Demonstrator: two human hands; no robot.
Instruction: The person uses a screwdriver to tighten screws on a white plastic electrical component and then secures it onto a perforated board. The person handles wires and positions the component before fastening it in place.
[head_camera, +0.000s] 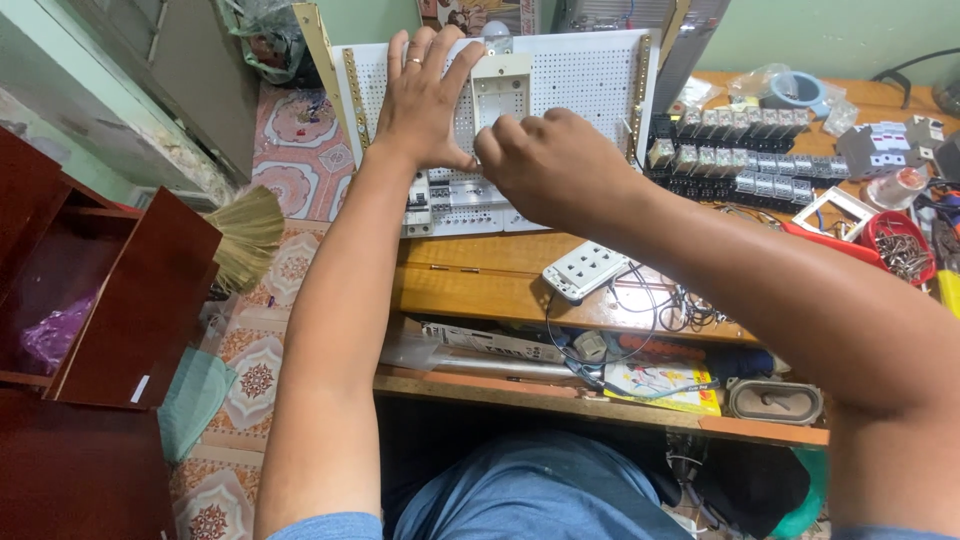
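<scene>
left hand (425, 95) flat, fingers spread on white perforated panel (580, 75), top centre | right hand (550, 165) fingers curled, pinching at white plastic housing (500, 90) base; grip contents hidden | breaker row (455, 205) just below

relay rows (740, 150) crowd right, desk front (480, 255) bare

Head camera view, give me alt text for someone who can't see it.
A person's left hand lies flat on a white perforated panel standing on a wooden desk, while the right hand pinches at a white box mounted on it. Rows of relays and a white socket strip lie nearby.
</scene>
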